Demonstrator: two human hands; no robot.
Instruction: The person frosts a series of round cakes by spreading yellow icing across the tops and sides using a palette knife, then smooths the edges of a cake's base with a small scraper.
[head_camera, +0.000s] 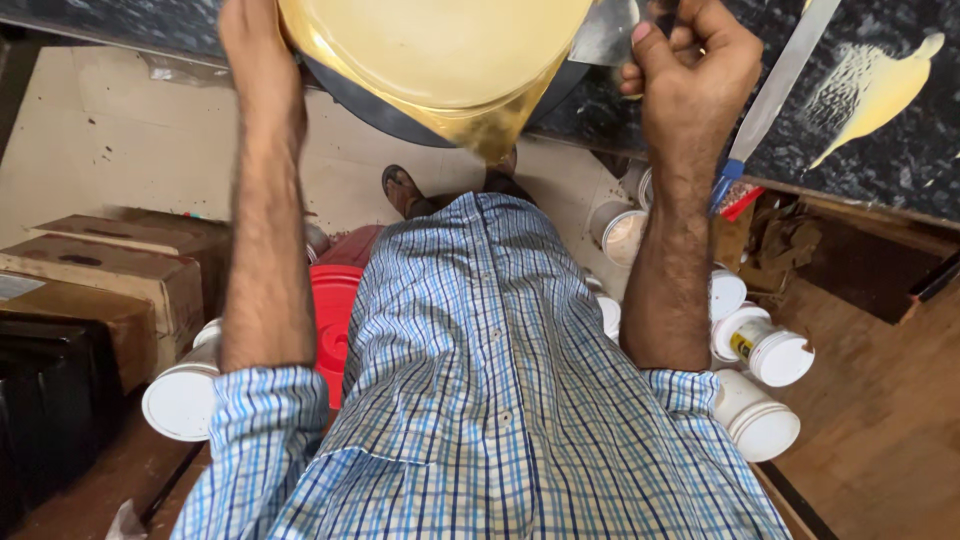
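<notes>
1. Up at the top edge of the view, over the dark counter (880, 150), tilting a pale yellow tub (440, 45) toward the body, with amber liquid (490, 130) gathering at its lowest lip.
2. Pressing the left hand (250, 30) against the tub's left side. Fingers running out of frame, so not possible to tell how far closed or whether truly gripping.
3. Curling the right hand (690, 60) into a tight fist around the handle of a metal scraper (605, 35), its blade lying just beside the tub's right rim.
4. Judging the work: probably best keeping the tilt slow and steady, so the thick liquid is draining from one point only.
5. Likely worth drawing the scraper along the inner wall toward that low lip rather than across it, and keeping the left side braced firmly, since a slick wall could be slipping.
6. Minding the checked shirt (490, 400) directly below the dripping edge, a probable place for splashes.
7. Lying nearby: a long flat blade with a blue handle (775, 90) and a yellow smear (880, 90) on the counter. White jars (765, 350), a red lid (335, 310) and cardboard boxes (110, 270) sitting on the floor.
</notes>
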